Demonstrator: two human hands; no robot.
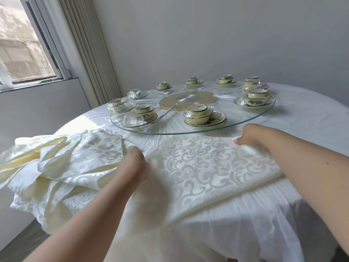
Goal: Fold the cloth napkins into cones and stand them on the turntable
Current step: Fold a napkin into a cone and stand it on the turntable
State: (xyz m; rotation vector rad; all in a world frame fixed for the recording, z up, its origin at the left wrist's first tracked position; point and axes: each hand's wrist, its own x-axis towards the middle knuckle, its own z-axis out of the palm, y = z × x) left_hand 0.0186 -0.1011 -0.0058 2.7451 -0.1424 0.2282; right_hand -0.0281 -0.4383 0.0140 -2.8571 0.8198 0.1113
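Here your left hand (135,163) and right hand (251,134), fingers curled, pinch a napkin's (207,163) far corners flat on the tabletop (302,114), beside the turntable (251,118). No readable writing shows.

Cream damask napkin (207,163) with scroll pattern, spread flat on bench between both grips, far edge just short of turntable rim, near part draped over bench edge. Heap of same napkins (62,161), crumpled and unfolded, just left of left grip. Clear glass turntable (251,118) beyond both grips, round, level, no cone standing on it.
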